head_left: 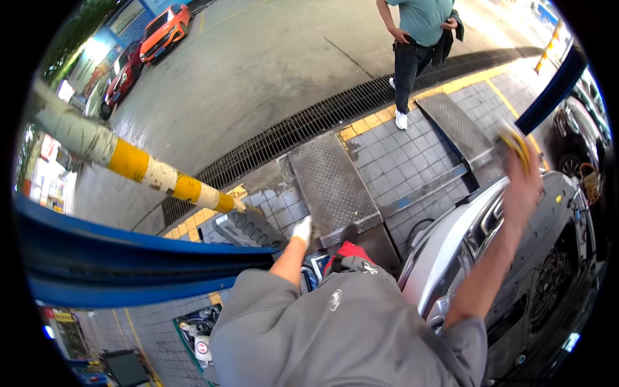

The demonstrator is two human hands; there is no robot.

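Wide head-worn fisheye — steeply downward

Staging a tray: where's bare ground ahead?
Free: metal plate between drain grate and dark shoe; tiles right of it, below the white shoe. Crowded: left, around striped pole and blue beam; right, at silver car.

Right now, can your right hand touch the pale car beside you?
Probably yes: the right hand is stretched out, its forearm above the pale car, with nothing visible blocking the way.
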